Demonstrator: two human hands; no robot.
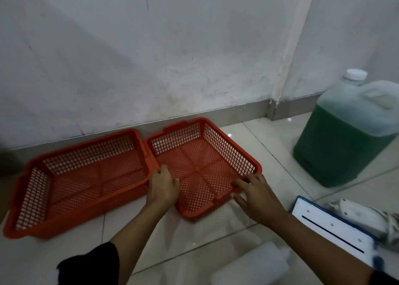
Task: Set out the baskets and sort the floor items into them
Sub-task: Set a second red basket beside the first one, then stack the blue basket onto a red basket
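Observation:
Two shallow orange mesh baskets lie side by side on the tiled floor against the wall. The left basket (34, 226) is empty. The right basket (254, 165) is also empty and sits slightly turned. My left hand (163, 185) grips the right basket's left rim, fingers curled over the edge. My right hand (254, 196) holds its near right rim, thumb under the edge and fingers on top.
A large jug of green liquid (345, 142) with a white cap stands at the right. A white flat board with a dark slot (332, 228), a white cloth-like item (367, 217) and a blurred white container (252, 267) lie near my right arm.

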